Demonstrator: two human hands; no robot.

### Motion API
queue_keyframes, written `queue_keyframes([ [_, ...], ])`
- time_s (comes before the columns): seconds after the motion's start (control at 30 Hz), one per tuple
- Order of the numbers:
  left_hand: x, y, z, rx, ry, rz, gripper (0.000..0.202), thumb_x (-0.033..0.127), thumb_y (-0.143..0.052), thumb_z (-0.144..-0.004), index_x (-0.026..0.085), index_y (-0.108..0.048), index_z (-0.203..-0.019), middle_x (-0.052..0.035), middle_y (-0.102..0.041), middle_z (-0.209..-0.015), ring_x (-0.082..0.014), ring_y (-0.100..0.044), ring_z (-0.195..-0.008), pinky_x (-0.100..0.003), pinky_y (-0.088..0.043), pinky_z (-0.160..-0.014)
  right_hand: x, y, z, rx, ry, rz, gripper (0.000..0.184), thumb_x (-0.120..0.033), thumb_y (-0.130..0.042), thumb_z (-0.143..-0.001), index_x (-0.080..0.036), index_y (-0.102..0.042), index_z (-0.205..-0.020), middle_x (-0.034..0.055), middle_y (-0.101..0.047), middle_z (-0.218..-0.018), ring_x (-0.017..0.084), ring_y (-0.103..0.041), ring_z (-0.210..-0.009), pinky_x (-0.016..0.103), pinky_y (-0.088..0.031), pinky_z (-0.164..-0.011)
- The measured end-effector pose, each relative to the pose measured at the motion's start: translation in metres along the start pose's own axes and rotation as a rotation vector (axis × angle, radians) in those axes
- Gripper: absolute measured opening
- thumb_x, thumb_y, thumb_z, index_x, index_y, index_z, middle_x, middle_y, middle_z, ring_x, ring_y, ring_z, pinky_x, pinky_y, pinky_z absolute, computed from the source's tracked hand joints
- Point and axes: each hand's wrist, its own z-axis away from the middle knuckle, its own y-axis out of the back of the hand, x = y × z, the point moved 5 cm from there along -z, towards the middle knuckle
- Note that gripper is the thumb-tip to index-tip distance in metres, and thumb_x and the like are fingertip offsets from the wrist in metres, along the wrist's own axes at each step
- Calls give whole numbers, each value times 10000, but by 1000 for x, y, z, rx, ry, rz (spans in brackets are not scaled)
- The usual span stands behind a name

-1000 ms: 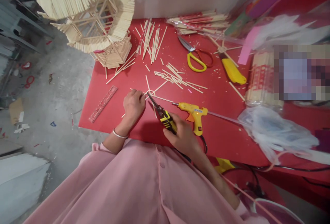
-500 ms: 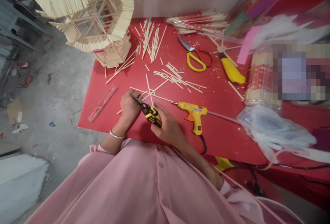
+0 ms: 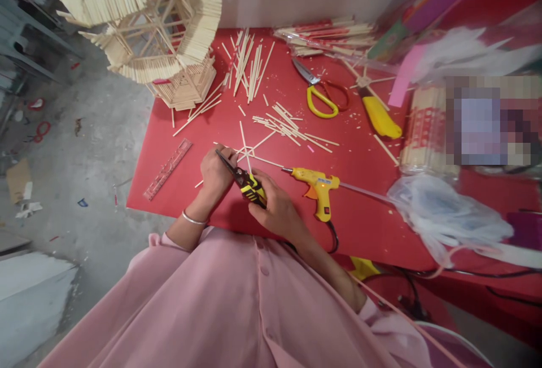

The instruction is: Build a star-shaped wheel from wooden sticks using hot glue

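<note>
My right hand (image 3: 277,207) is closed around a pair of pliers (image 3: 250,187) with long dark jaws and black-and-yellow handles. The jaws point up and left, across the fingers of my left hand (image 3: 215,171). That hand is curled at the table, and a thin wooden stick (image 3: 199,183) pokes out from under it; the grip itself is partly hidden. Just beyond the fingertips lies a star-shaped frame of thin sticks (image 3: 247,152), with a small hexagon at its centre. A yellow glue gun (image 3: 319,184) lies right of my right hand, its nozzle near one arm of the star.
Cut sticks (image 3: 288,125) and longer sticks (image 3: 254,71) are scattered behind. Scissors (image 3: 315,88), a yellow-handled tool (image 3: 381,114) and plastic bags (image 3: 444,210) lie right. A clear ruler (image 3: 168,169) and a pagoda-like stick model (image 3: 182,83) stand left on the red table (image 3: 169,201).
My left hand and the pliers have shifted slightly to the right. The stick under my left hand has moved a little with it. The star frame stays put.
</note>
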Motion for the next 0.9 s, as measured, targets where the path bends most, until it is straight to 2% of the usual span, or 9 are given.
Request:
queue_keyframes([
  [0.1, 0, 1, 1, 2, 28, -4, 197, 242, -627, -927, 203, -717, -756, -32, -678, -827, -163, -617, -777, -284, -380, -665, 0, 1, 0, 8, 6, -19, 665, -194, -583, -758, -216, -492, -1417, 127, -510, -1542, 276, -491, -1429, 492, -420, -1183],
  [0.33, 4, 4, 1, 3, 58, 33, 177, 221, -622, -913, 204, -709, -760, -32, -686, -846, -157, -611, -771, -279, -383, -670, 2, -1, 0, 2, -3, -21, 665, -211, -583, -751, -186, -495, -1410, 151, -512, -1538, 297, -514, -1407, 502, -437, -1163],
  [0.57, 8, 6, 0, -10, 31, 35, 182, 211, -611, -915, 192, -701, -758, -32, -679, -833, -150, -607, -763, -272, -368, -661, 2, -2, 0, -8, -12, -13, 689, -215, -590, -750, -193, -486, -1431, 145, -527, -1526, 296, -538, -1385, 498, -443, -1156],
  [0.77, 6, 4, 0, -10, -13, 22, 204, 234, -600, -938, 187, -701, -766, -28, -669, -833, -142, -595, -737, -269, -367, -660, 0, 0, 0, -6, 10, -27, 700, -200, -594, -746, -197, -479, -1437, 148, -466, -1579, 280, -460, -1455, 492, -410, -1185],
  [0.9, 6, 4, -1, -24, -25, -5, 223, 262, -578, -958, 193, -708, -791, -35, -669, -842, -149, -590, -742, -275, -375, -669, -1, 1, -1, -14, -2, -32, 695, -198, -583, -748, -182, -479, -1434, 160, -486, -1561, 282, -477, -1441, 496, -410, -1184],
])
